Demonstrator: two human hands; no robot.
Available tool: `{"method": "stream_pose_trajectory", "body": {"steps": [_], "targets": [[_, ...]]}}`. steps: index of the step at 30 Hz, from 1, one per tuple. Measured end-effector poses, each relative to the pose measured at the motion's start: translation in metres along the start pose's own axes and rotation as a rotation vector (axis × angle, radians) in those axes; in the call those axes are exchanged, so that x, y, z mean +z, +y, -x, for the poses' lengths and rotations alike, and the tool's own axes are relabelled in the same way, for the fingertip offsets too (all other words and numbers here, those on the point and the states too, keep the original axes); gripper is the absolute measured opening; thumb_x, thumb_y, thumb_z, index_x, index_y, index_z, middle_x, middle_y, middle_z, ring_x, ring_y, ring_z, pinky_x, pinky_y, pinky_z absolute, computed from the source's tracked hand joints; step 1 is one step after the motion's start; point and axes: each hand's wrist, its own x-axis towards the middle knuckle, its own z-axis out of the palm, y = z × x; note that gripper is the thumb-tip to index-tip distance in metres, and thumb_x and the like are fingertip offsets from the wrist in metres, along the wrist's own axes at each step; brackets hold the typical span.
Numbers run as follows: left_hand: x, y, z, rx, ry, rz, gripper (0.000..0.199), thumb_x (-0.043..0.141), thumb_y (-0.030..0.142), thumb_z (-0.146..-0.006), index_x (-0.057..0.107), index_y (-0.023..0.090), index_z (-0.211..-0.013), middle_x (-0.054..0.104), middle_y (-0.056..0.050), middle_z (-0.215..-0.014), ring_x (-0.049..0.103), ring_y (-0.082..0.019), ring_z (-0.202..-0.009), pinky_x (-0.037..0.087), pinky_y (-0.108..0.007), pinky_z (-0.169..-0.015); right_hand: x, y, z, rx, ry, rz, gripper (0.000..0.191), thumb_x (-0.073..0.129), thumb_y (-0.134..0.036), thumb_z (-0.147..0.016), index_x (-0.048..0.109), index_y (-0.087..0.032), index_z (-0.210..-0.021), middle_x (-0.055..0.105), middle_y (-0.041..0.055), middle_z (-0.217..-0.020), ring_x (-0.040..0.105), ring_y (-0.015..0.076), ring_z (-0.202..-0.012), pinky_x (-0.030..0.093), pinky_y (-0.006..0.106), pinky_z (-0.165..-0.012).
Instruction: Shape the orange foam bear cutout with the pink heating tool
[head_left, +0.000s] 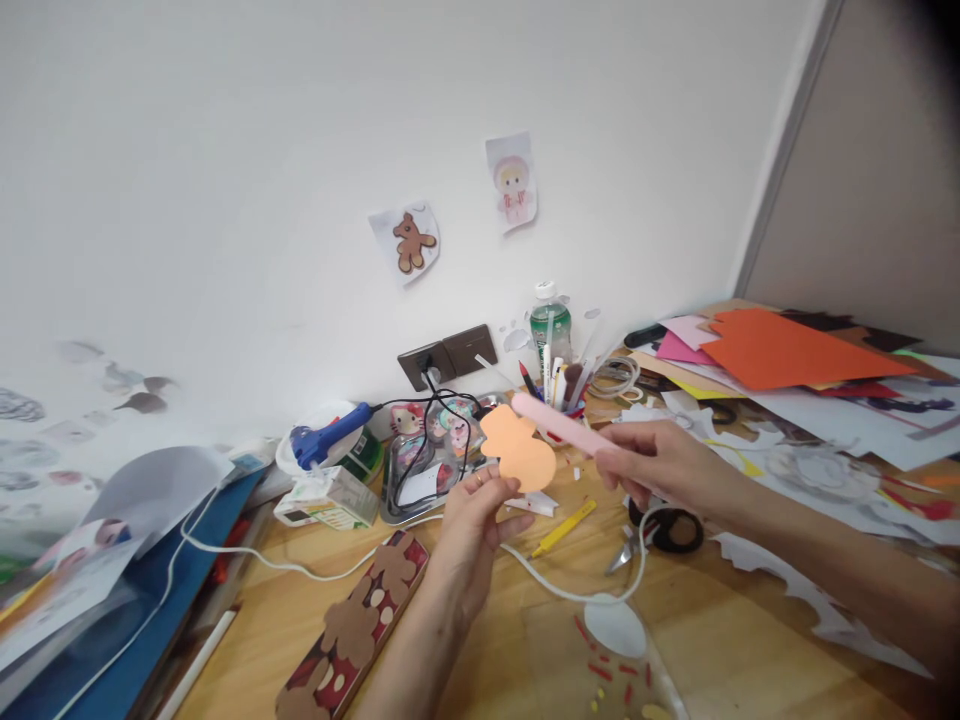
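Observation:
My left hand (484, 510) pinches the lower edge of a light-orange bear-like cut-out (521, 450), held up off the table. In my right hand (652, 465) is a slim pink wand (562, 425). Its tip reaches over the upper right of the cut-out; whether they touch I cannot tell. A white cord (540, 580) loops across the table and up to my right hand. Below the hands lie a yellow craft knife (562, 528) and black-handled scissors (675, 530). Brown bear cut-outs (352, 620) rest on a red patterned box at lower left.
Behind stand a metal tray (391, 490) with cables and stickers, a blue glue gun (330, 440), a small carton (330, 500), a pen holder (559, 390) and a green-labelled bottle (550, 325). Coloured sheets (795, 350) pile at right. A white oval (615, 625) and red bits lie in front.

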Motion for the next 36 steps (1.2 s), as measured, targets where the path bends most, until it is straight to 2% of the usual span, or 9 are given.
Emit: {"method": "stream_pose_trajectory", "body": {"steps": [4, 8, 12, 14, 19, 22, 25, 31, 36], "targets": [[-0.002, 0.007, 0.002, 0.075, 0.036, 0.029, 0.009, 0.057, 0.017, -0.057, 0.052, 0.015, -0.064, 0.054, 0.001, -0.067, 0.051, -0.009, -0.062, 0.046, -0.020, -0.052, -0.010, -0.003, 0.000, -0.019, 0.121, -0.006, 0.033, 0.042, -0.047, -0.075, 0.055, -0.017, -0.068, 0.050, 0.0009, -0.059, 0.041, 0.0090, -0.046, 0.032, 0.021, -0.044], [-0.001, 0.007, 0.003, 0.086, 0.015, 0.008, 0.010, 0.056, 0.015, -0.059, 0.051, 0.016, -0.067, 0.055, 0.001, -0.069, 0.050, -0.009, -0.061, 0.045, -0.019, -0.051, -0.008, -0.003, 0.000, -0.005, -0.014, 0.009, 0.030, 0.046, -0.044, -0.073, 0.055, -0.016, -0.068, 0.049, -0.0011, -0.056, 0.042, 0.0087, -0.046, 0.029, 0.020, -0.042], [0.001, 0.003, 0.003, 0.076, -0.012, -0.002, 0.009, 0.057, 0.017, -0.059, 0.049, 0.016, -0.065, 0.054, 0.001, -0.065, 0.050, -0.008, -0.057, 0.046, -0.019, -0.051, 0.001, 0.000, 0.000, 0.000, -0.146, 0.015, 0.031, 0.049, -0.042, -0.072, 0.056, -0.015, -0.084, 0.052, 0.0001, -0.064, 0.044, 0.0080, -0.048, 0.031, 0.019, -0.043], [-0.001, 0.001, 0.001, 0.063, -0.011, 0.010, 0.011, 0.058, 0.018, -0.058, 0.049, 0.015, -0.063, 0.054, 0.002, -0.062, 0.049, -0.008, -0.057, 0.046, -0.019, -0.051, 0.003, 0.001, 0.000, -0.004, -0.127, 0.014, 0.031, 0.048, -0.042, -0.073, 0.056, -0.015, -0.087, 0.052, -0.0001, -0.063, 0.045, 0.0083, -0.048, 0.032, 0.019, -0.043], [-0.007, 0.002, -0.006, 0.070, 0.034, 0.096, 0.016, 0.062, 0.018, -0.055, 0.052, 0.015, -0.067, 0.054, 0.002, -0.065, 0.049, -0.007, -0.059, 0.045, -0.017, -0.049, 0.000, 0.001, -0.001, -0.016, -0.002, -0.004, 0.027, 0.044, -0.039, -0.076, 0.053, -0.015, -0.068, 0.046, -0.0032, -0.048, 0.042, 0.0075, -0.044, 0.027, 0.018, -0.040], [-0.005, 0.003, -0.003, 0.094, 0.044, 0.111, 0.017, 0.063, 0.019, -0.056, 0.053, 0.015, -0.069, 0.055, 0.001, -0.066, 0.050, -0.008, -0.061, 0.046, -0.017, -0.050, 0.002, 0.000, -0.001, 0.005, -0.060, -0.005, 0.026, 0.047, -0.040, -0.075, 0.054, -0.015, -0.072, 0.048, -0.0023, -0.054, 0.043, 0.0075, -0.045, 0.028, 0.018, -0.041], [-0.001, 0.000, 0.000, 0.091, -0.002, 0.086, 0.017, 0.063, 0.022, -0.057, 0.054, 0.014, -0.070, 0.056, 0.001, -0.067, 0.051, -0.008, -0.060, 0.046, -0.018, -0.051, 0.007, 0.000, 0.000, 0.003, -0.141, -0.001, 0.028, 0.049, -0.041, -0.073, 0.055, -0.014, -0.079, 0.050, -0.0006, -0.061, 0.044, 0.0075, -0.047, 0.032, 0.019, -0.043], [0.004, -0.011, -0.002, -0.010, -0.036, -0.013, 0.021, 0.065, 0.023, -0.054, 0.057, 0.013, -0.069, 0.057, -0.001, -0.066, 0.052, -0.010, -0.059, 0.045, -0.018, -0.047, 0.013, 0.003, 0.002, -0.010, -0.140, 0.007, 0.029, 0.047, -0.040, -0.074, 0.055, -0.014, -0.083, 0.051, 0.0001, -0.063, 0.045, 0.0074, -0.047, 0.033, 0.019, -0.043], [0.002, -0.009, -0.001, -0.004, -0.035, -0.021, 0.017, 0.064, 0.021, -0.054, 0.058, 0.012, -0.067, 0.058, -0.003, -0.068, 0.053, -0.011, -0.061, 0.046, -0.018, -0.048, 0.011, 0.003, 0.001, -0.027, -0.119, -0.026, 0.026, 0.048, -0.039, -0.074, 0.055, -0.015, -0.081, 0.051, -0.0004, -0.063, 0.045, 0.0071, -0.047, 0.032, 0.018, -0.043]]}}
